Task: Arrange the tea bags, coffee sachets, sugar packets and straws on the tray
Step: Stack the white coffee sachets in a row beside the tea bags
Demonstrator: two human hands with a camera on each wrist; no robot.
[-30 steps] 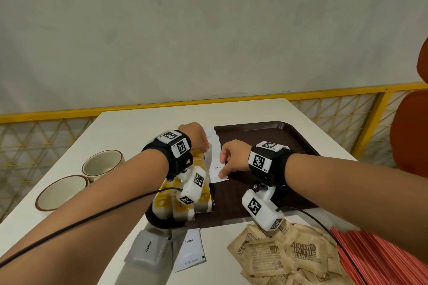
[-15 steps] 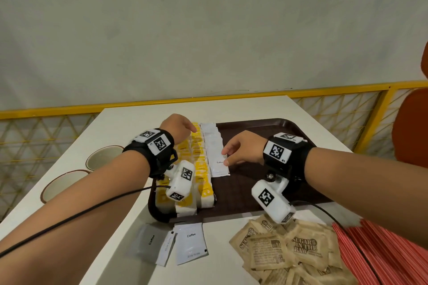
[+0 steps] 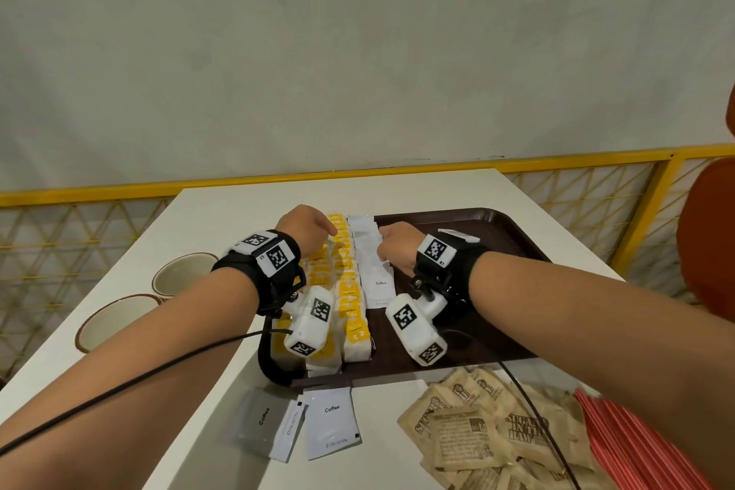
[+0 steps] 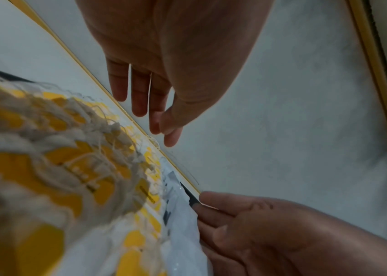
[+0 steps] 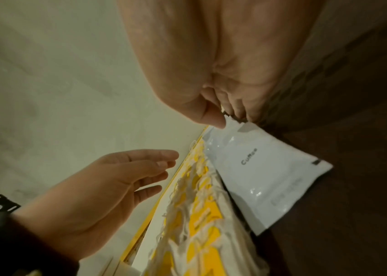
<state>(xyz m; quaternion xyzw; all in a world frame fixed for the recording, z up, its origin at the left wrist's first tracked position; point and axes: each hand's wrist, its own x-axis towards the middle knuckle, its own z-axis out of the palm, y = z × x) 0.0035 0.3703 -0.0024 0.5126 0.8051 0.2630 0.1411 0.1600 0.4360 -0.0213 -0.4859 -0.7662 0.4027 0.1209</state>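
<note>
White table [image 3: 222,219], brown tray [image 3: 513,247] on it. On the tray's left part, rows of yellow tea bags [image 3: 350,290]; just right of them a column of white coffee sachets [image 3: 376,274]. Off the tray, at the near table edge: three more loose sachets [image 3: 332,424], a heap of brown sugar packets [image 3: 489,434], red straws [image 3: 644,446] at far right. Two cups [image 3: 183,274] at left.

Risks, as a judgement: overlapped sachets sliding out of line under a sideways nudge; tea-bag strings snagging on fingers; wrist cable dragging through the sugar heap.

Left hand [image 5: 116,179] above the far end of the tea rows, fingers relaxed and spread, holding nothing. Right hand [image 3: 397,247] at the sachet column's right edge, fingers curled, thumb [image 5: 211,115] and fingertips pinching the far corner of the top sachet [image 5: 265,177]. Both forearms reaching forward over the tray.
</note>
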